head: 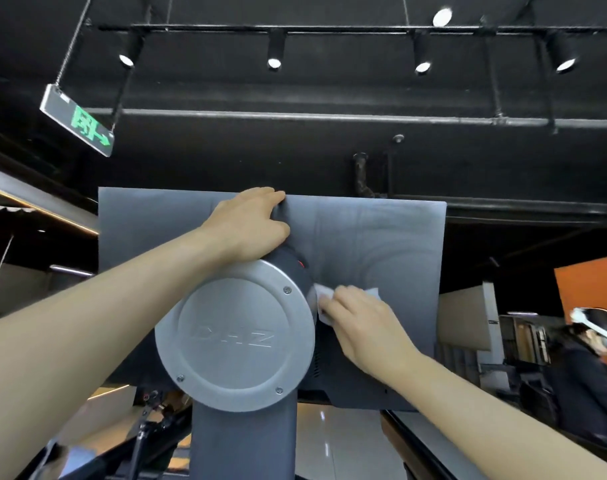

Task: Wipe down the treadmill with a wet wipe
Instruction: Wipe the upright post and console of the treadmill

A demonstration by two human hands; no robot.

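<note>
The grey back panel [381, 237] of the treadmill's screen fills the middle of the view, with faint wipe streaks on it. A round silver mount cap [236, 334] on a grey post [243, 441] stands in front of it. My left hand [250, 226] grips the panel's top edge, fingers curled over it. My right hand [361, 320] presses a white wet wipe [324, 299] flat against the panel just right of the mount, fingers bent over the wipe.
A person in dark clothes with a white head-worn device [593, 358] stands at the right. A green exit sign [78, 121] hangs at upper left. Black ceiling with track spotlights [274, 62] is overhead. Shiny floor [333, 441] shows below the panel.
</note>
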